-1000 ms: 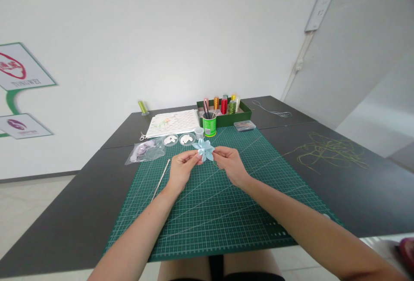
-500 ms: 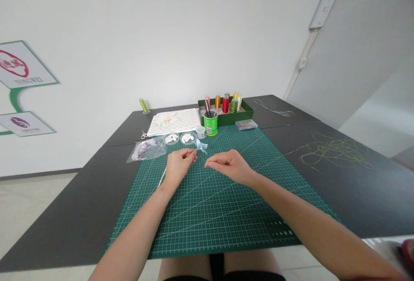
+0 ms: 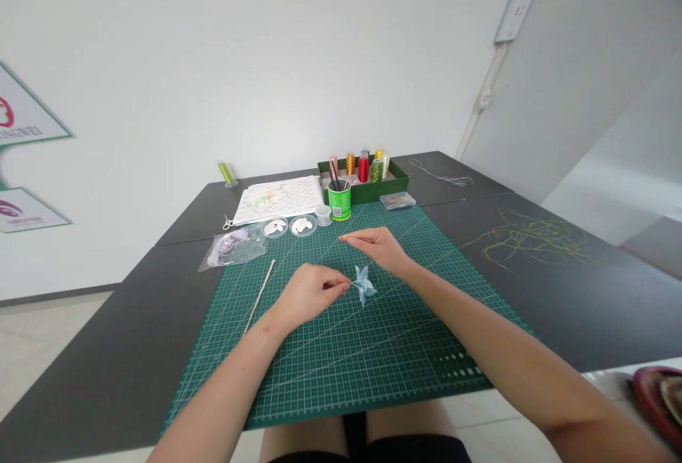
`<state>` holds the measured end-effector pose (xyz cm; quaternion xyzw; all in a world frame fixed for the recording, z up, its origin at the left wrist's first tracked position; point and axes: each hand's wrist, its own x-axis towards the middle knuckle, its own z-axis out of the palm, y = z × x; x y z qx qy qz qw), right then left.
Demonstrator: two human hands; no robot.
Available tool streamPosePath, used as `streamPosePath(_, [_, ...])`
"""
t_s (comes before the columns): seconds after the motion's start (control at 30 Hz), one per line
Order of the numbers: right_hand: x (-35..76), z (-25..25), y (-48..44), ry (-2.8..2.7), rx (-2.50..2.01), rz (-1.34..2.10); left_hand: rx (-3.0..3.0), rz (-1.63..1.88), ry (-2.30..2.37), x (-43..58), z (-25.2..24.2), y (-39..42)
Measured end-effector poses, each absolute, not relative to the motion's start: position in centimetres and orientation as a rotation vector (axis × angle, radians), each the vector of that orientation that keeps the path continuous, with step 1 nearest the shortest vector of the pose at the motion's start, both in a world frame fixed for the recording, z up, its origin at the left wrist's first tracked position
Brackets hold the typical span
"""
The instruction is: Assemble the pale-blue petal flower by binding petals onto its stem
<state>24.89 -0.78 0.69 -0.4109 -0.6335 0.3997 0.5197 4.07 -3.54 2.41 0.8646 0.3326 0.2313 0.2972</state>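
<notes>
My left hand (image 3: pixel 314 292) pinches the thin stem of a pale blue flower (image 3: pixel 364 285) above the green cutting mat (image 3: pixel 314 371). The flower's pointed petals face right, just past my fingertips. Farther back and to the right, my right hand (image 3: pixel 379 246) is closed, thumb pressed to the fingers; whatever it may hold is too fine to make out. A slim pale stick or cord (image 3: pixel 260 297) lies on the mat left of my left hand.
A green can (image 3: pixel 339 203) of tools stands before a green box (image 3: pixel 398 182) of thread spools. Two dishes of white pieces, a plastic bag (image 3: pixel 233 248) and white sheets (image 3: pixel 282 197) lie at back left. Loose green thread (image 3: pixel 533 239) spreads at right.
My left hand has moved right and nearer with the flower, whose petals now face right more openly. My right hand has risen farther back. The view has shifted slightly.
</notes>
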Motion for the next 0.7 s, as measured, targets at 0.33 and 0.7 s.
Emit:
streamPosePath(0.33, [25.9, -1.7, 0.8, -1.791, -1.107, 1.171, 2.034, 0.993, 1.200, 2.7, 2.8, -1.6])
streamPosePath(0.7, [27.3, 1.8, -1.1, -2.046, -0.849, 1.476, 2.270, 1.007, 1.484, 1.5, 1.4, 0.2])
